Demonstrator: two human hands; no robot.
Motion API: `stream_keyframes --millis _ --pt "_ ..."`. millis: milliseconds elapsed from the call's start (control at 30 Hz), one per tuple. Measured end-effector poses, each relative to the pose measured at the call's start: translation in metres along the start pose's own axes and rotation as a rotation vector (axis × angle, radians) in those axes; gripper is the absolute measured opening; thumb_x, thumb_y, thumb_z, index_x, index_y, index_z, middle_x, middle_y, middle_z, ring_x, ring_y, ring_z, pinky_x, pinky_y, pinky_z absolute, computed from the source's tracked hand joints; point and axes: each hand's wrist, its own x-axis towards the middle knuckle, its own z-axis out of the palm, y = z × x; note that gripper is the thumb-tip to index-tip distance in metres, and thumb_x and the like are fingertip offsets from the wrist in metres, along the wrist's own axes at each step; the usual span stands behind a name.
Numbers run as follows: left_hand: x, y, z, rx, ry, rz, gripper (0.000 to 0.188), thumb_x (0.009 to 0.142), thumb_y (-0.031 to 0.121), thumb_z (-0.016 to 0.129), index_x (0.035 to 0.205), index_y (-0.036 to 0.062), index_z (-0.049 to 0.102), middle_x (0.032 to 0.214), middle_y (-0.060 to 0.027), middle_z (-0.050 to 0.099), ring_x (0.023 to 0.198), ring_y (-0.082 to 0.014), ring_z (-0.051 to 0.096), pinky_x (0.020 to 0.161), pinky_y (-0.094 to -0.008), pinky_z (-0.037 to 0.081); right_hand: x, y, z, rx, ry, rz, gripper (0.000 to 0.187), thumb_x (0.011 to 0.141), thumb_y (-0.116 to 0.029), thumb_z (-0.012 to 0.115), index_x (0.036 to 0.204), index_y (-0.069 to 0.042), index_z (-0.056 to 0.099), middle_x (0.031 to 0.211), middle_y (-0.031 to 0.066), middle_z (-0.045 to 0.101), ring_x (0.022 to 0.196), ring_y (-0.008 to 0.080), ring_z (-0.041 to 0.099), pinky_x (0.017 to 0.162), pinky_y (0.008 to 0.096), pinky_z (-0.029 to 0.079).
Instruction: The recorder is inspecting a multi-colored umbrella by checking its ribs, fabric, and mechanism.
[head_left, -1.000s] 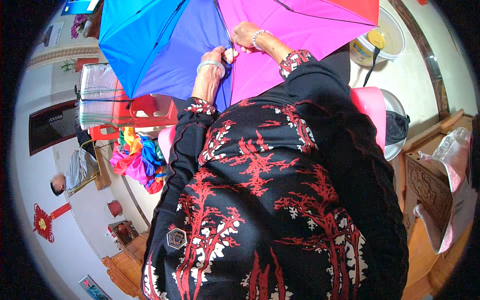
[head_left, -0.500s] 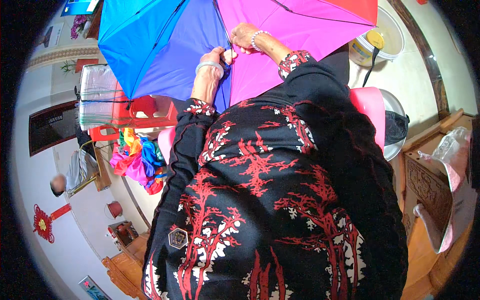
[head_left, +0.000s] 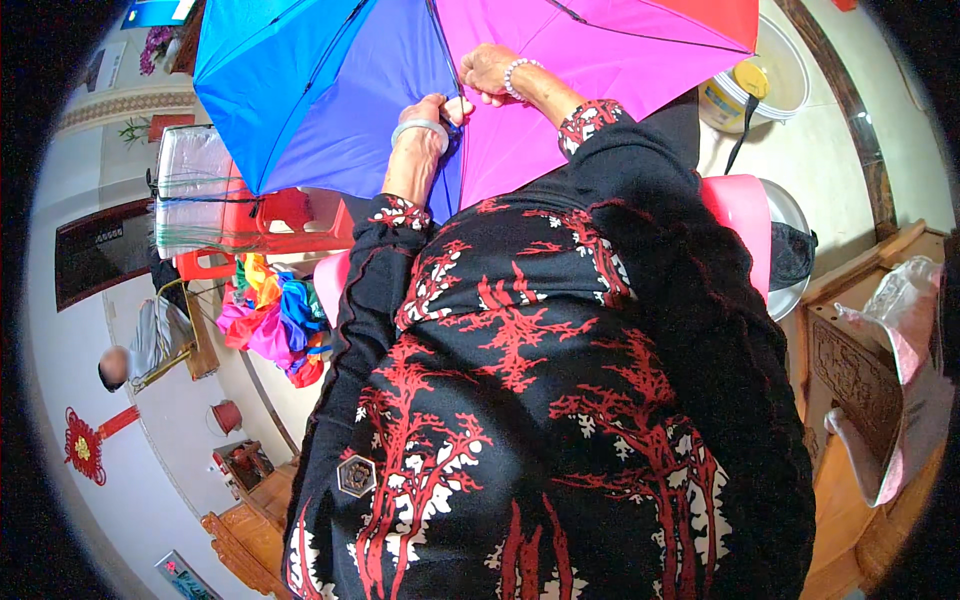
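Note:
A rainbow umbrella (head_left: 310, 130) lies spread in front of me, its dark ribs on the side toward me. My left hand (head_left: 432, 112), with a pale bangle at the wrist, is closed on the umbrella at a rib where the purple and pink panels meet. Just above and to the right, my right hand (head_left: 490, 74) wears a bead bracelet. Its fingers are pinched together by the same rib, over the pink cloth. Whatever sits between those fingertips is too small or hidden to make out.
Left of me, a red plastic stool (head_left: 290, 215) carries a clear-wrapped bundle (head_left: 195, 185); a heap of bright cloth (head_left: 275, 320) lies below it. A white bucket (head_left: 780, 75) stands at right, near wooden furniture (head_left: 850, 370). Another person (head_left: 155, 335) sits far left.
My right hand has shifted very slightly up beside the rib. Both hands stay at the same seam, and the umbrella has barely moved.

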Motion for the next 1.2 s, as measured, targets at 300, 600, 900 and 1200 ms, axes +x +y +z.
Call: stream_keyframes --millis 300,600,900,1200 --pt "0.016 0.001 -0.009 -0.006 -0.226 -0.092 0.019 0.081 0.006 0.038 0.076 -0.0104 0.046 0.064 -0.023 0.055 0.04 -0.0235 0.046 0.037 -0.0289 0.038 -0.007 -0.002 0.0 0.161 0.009 0.001 0.012 0.073 -0.004 0.044 0.076 -0.001 0.055 0.053 0.005 0.05 0.039 0.012 0.048 0.031 0.0252 0.039" --pt "0.015 -0.004 -0.009 0.076 -0.348 -0.062 0.022 0.083 0.009 0.036 0.074 -0.0085 0.047 0.057 -0.0165 0.053 0.038 -0.0194 0.044 0.036 -0.0265 0.036 0.002 0.002 0.008 -0.177 0.056 -0.127 0.01 0.074 -0.006 0.045 0.071 0.0 0.054 0.055 0.0112 0.052 0.044 0.0187 0.052 0.037 0.0328 0.042" --pt "0.001 -0.007 0.006 0.008 0.023 0.045 0.017 0.081 0.01 0.039 0.08 -0.0052 0.046 0.054 -0.0142 0.052 0.04 -0.0218 0.051 0.029 -0.0293 0.033 0.003 -0.012 -0.009 -0.789 0.257 -0.246 0.011 0.072 -0.005 0.043 0.074 -0.001 0.053 0.074 0.0185 0.056 0.068 0.0311 0.055 0.062 0.0376 0.045" --pt "-0.009 -0.007 0.01 0.03 0.024 0.077 0.017 0.081 0.012 0.038 0.082 -0.0034 0.046 0.059 -0.0158 0.055 0.044 -0.0243 0.055 0.031 -0.0334 0.037 -0.02 -0.07 -0.059 0.776 0.128 -0.042 0.01 0.079 -0.011 0.049 0.081 -0.003 0.046 0.066 0.0073 0.053 0.054 0.0123 0.052 0.045 0.0249 0.047"
